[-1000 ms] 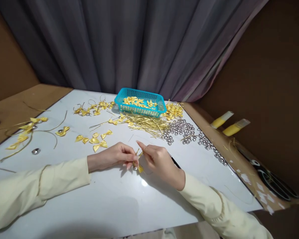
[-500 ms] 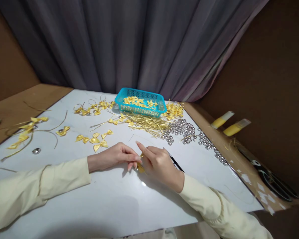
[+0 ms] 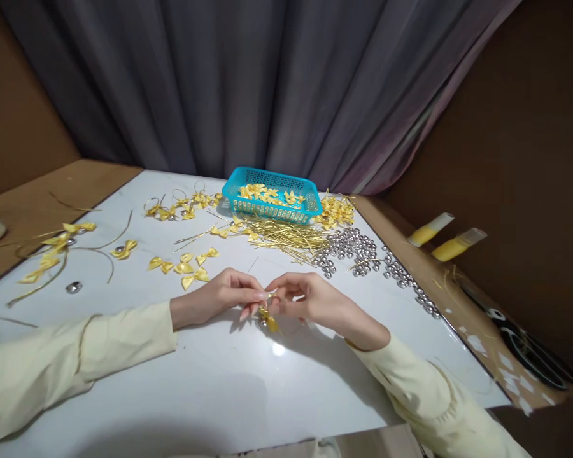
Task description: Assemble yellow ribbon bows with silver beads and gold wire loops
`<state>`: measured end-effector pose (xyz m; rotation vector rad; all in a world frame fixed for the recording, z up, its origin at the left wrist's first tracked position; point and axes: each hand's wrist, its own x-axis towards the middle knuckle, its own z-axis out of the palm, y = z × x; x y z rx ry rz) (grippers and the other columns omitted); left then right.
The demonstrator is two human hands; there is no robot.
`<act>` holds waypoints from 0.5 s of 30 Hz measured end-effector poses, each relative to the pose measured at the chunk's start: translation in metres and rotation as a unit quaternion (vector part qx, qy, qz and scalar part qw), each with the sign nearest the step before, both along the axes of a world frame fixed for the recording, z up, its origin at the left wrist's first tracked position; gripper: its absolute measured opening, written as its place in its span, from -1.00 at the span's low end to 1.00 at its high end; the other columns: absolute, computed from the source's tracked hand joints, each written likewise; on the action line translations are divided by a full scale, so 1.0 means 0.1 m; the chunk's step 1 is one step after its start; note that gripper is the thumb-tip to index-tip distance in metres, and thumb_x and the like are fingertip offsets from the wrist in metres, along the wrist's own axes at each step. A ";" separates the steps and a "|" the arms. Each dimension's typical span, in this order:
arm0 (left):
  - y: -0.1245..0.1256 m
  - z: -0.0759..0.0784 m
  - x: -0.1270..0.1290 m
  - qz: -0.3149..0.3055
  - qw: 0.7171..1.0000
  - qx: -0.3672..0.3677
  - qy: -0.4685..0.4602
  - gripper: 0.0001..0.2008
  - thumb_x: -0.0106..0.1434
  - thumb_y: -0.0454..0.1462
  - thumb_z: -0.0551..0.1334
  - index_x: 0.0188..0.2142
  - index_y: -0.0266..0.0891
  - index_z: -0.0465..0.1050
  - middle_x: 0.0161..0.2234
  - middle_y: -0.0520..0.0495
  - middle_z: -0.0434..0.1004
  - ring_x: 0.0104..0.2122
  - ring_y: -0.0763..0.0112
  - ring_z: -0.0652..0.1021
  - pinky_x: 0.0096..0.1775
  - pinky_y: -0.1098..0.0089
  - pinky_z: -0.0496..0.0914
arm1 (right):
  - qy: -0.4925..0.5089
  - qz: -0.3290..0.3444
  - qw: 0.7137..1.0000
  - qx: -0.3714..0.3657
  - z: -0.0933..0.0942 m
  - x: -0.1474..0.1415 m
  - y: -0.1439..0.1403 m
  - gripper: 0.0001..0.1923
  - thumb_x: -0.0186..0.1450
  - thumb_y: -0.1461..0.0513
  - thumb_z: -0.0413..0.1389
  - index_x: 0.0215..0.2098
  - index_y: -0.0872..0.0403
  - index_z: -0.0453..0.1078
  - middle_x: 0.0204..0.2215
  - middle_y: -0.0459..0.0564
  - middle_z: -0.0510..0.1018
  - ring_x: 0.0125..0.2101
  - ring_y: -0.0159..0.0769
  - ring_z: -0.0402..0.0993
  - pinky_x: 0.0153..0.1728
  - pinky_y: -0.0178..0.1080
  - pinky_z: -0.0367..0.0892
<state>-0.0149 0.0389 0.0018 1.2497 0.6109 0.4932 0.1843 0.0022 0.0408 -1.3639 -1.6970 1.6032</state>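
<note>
Sleeves of pale yellow covered both forearms resting on a white desk (image 3: 219, 394). Far to the left of the left hand (image 3: 219, 296) lay gold cords with yellow bows (image 3: 52, 251) and a silver bell (image 3: 74, 287). Just beyond that hand sat a few loose yellow bows (image 3: 186, 266). The left hand was closed, its fingertips pinching a small gold wire piece (image 3: 268, 296) from which a yellow bow with a silver bead (image 3: 268, 321) hung just above the desk. The right hand (image 3: 310, 299) met it fingertip to fingertip, also closed on the same wire. Beyond both hands stood a turquoise basket (image 3: 272, 203) of bows, with gold wires (image 3: 286, 235) in front. Beyond the right hand, silver beads (image 3: 353, 245) were scattered.
</note>
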 end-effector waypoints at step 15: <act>0.04 0.02 0.00 -0.065 0.997 0.017 0.031 -0.85 0.10 -0.28 0.30 -0.49 -0.36 0.55 -0.64 0.01 0.44 -0.62 0.55 0.37 -0.54 0.53 0.24 | 0.058 0.062 0.992 -0.088 -0.02 0.11 0.10 -0.69 0.07 0.09 0.27 -0.41 0.21 0.50 -0.62 -0.10 0.48 -0.69 -0.57 0.13 -0.66 -0.42 0.06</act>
